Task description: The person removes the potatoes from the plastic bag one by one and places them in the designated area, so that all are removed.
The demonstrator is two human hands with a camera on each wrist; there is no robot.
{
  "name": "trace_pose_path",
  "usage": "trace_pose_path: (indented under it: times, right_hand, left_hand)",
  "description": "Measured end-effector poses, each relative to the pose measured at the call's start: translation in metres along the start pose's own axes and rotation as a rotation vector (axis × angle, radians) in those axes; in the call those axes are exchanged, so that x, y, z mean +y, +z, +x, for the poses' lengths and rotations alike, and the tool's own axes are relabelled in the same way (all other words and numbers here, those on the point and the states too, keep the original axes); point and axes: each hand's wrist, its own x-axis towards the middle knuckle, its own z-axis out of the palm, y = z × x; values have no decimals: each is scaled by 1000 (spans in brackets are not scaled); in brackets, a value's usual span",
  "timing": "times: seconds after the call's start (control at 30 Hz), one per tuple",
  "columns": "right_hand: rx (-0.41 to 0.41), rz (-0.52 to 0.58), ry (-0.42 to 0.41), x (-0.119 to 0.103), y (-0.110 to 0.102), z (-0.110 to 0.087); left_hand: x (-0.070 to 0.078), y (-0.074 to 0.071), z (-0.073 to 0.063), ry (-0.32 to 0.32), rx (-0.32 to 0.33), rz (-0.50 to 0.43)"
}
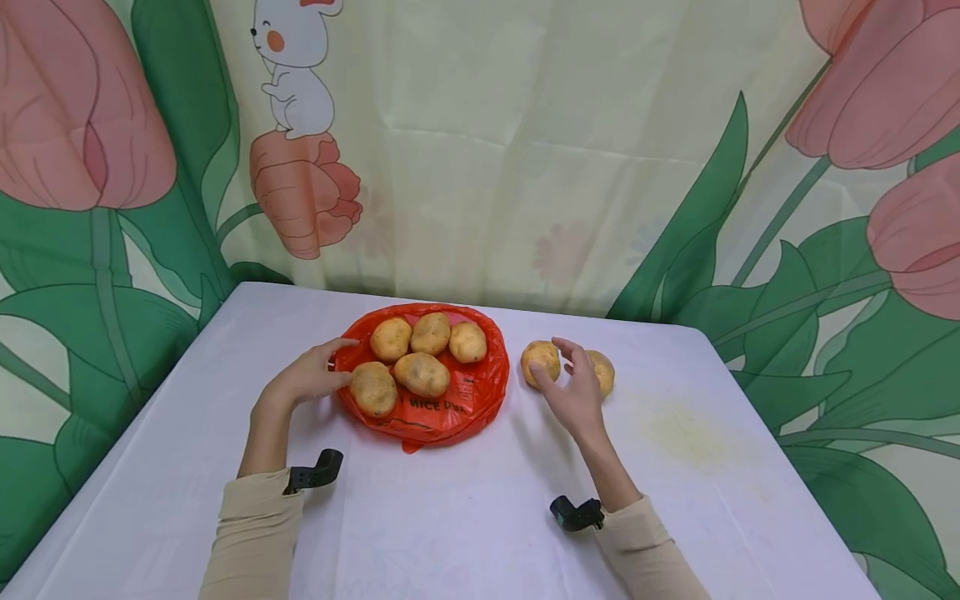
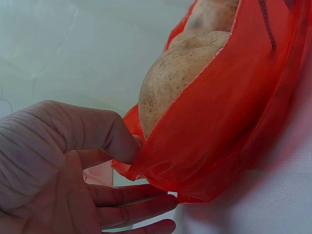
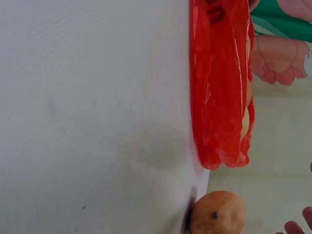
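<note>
A red plastic bag (image 1: 480, 396) lies spread on the table with its rim rolled up, and several potatoes (image 1: 422, 375) sit inside it. My left hand (image 1: 307, 377) is at the bag's left side. In the left wrist view its thumb (image 2: 124, 144) and index finger pinch the red rim beside a potato (image 2: 170, 78), while the other fingers extend below. To the right of the bag, a loose potato (image 1: 538, 360) stands by my right hand (image 1: 576, 398), whose thumb and fingers are spread apart around its near side. Another potato (image 1: 602, 372) is partly hidden behind that hand.
A white cloth covers the table (image 1: 450, 517), with a pale yellowish stain (image 1: 686, 433) on the right. Behind its far edge hangs a curtain (image 1: 480, 167) printed with tulips and a rabbit. Each wrist carries a small black camera (image 1: 318, 471).
</note>
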Motion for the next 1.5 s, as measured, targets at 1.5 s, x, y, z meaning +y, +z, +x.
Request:
trace_pose_path:
  times: [1.5]
  right_hand:
    - [-301, 75, -138, -40, 76, -9]
  left_hand:
    - [-4, 0, 1, -8, -5, -22]
